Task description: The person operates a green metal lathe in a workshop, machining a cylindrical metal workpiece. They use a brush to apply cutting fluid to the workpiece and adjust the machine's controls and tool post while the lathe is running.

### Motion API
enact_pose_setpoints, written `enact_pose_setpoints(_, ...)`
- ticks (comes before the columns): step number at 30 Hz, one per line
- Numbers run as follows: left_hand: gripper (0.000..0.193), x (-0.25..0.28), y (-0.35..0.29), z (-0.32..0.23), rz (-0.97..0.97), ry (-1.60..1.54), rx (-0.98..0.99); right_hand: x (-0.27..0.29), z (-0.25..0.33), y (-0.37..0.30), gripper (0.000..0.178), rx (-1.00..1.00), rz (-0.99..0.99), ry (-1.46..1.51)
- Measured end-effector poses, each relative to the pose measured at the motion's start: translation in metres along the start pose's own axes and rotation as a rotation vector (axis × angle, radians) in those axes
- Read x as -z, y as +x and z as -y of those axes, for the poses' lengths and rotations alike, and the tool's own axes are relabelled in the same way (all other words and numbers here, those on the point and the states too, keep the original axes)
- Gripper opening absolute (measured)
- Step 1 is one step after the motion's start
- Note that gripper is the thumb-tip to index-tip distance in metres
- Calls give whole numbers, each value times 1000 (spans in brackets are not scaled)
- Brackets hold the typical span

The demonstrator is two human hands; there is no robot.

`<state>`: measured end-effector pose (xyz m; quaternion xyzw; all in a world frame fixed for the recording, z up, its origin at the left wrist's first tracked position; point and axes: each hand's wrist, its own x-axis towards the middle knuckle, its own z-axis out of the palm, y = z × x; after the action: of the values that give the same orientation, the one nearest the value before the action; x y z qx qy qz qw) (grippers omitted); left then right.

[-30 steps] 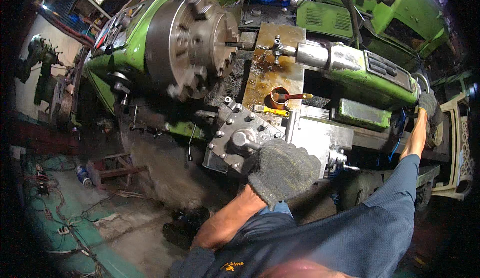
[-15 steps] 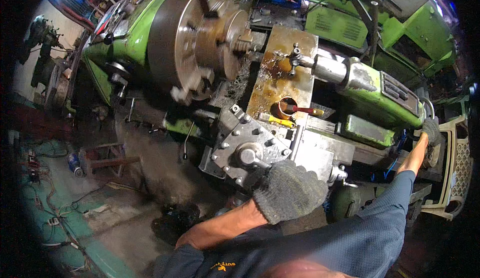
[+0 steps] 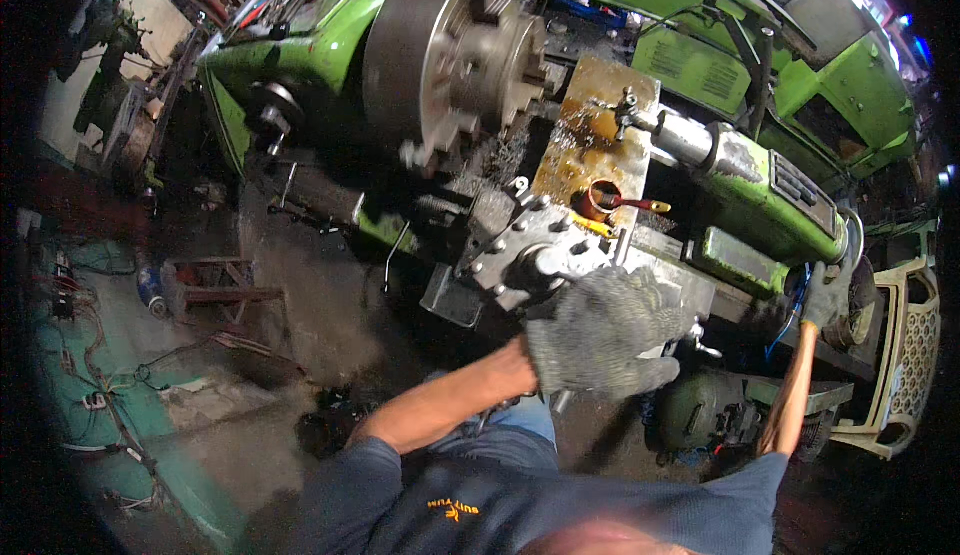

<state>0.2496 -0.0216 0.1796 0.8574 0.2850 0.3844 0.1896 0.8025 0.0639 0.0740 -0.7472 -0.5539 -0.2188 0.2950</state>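
Note:
My left hand [image 3: 605, 335], in a dark grey knitted glove, is over the lathe's tool post [image 3: 520, 250], at the lever side of its round hub [image 3: 562, 258]. Its thumb stands apart from the fingers, and the palm side is hidden. On the far right, my gloved right hand [image 3: 828, 295] has its fingers at the rim of the tailstock handwheel [image 3: 855, 230] and looks curled round it. Beyond the tool post, a red-handled brush [image 3: 640, 204] rests across a small round cup [image 3: 600, 199], beside a yellow-handled tool [image 3: 593, 225].
A large metal chuck [image 3: 440, 60] with protruding jaws is at the left of the green lathe. Facing it is the tailstock [image 3: 765, 180]. Metal chips lie around an oily plate [image 3: 580, 125]. Cables [image 3: 100, 385] and a low stand [image 3: 225, 290] are on the left floor; a pale plastic chair [image 3: 905, 355] is at right.
The view has shifted, so the lathe appears further right. My left hand has loosened, its thumb now apart. My right hand has shifted on the handwheel. The chuck looks less blurred.

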Motion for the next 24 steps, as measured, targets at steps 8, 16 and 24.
enact_pose_setpoints(8,19,103,-200,141,-437,142,586,60,235,-190,47,138,301,383)
enact_pose_setpoints(16,58,38,-521,409,228,321,1729,32,332,-229,45,186,263,57)
enact_pose_setpoints(24,36,1,-539,445,92,-605,2002,29,338,-224,39,25,383,-39)
